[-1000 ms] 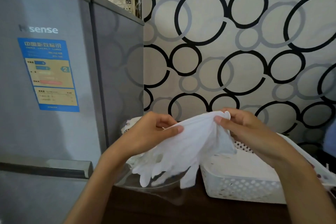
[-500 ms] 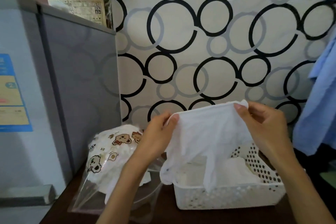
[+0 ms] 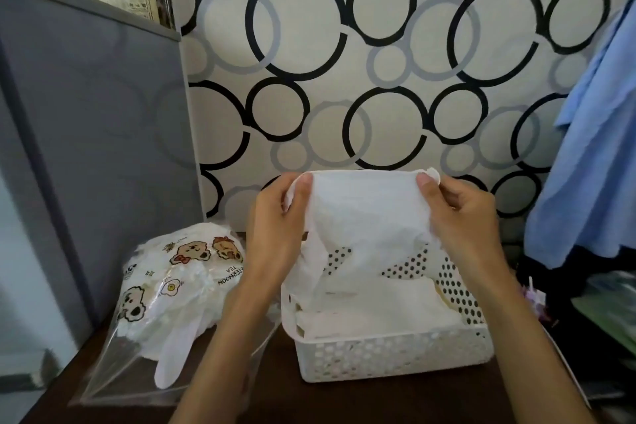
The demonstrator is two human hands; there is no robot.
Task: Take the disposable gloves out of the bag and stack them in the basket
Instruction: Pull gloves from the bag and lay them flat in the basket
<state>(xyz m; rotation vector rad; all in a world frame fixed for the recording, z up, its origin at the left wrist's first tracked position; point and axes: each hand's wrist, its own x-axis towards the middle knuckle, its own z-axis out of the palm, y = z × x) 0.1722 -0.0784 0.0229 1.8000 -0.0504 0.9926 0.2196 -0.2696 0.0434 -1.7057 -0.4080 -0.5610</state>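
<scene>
Fingers [image 3: 304, 184] and thumb of the left hand [image 3: 275, 234] pinch one top corner of a thin white glove [image 3: 364, 213], while the right hand [image 3: 461, 217] pinches the other, stretching the cuff flat above the white perforated basket [image 3: 395, 354], apparently so it can be laid smooth on the folded gloves [image 3: 375, 306] already stacked inside. The glove's lower end hangs into the basket, touching the pile. Just left on the dark surface [image 3: 309, 403] lies the clear bag [image 3: 165, 289] printed with cartoon bears, still bulging with gloves, one poking from its mouth. A grey refrigerator [image 3: 96, 148] stands at left and blue cloth [image 3: 592, 165] hangs at right; nothing blocks the drop.
</scene>
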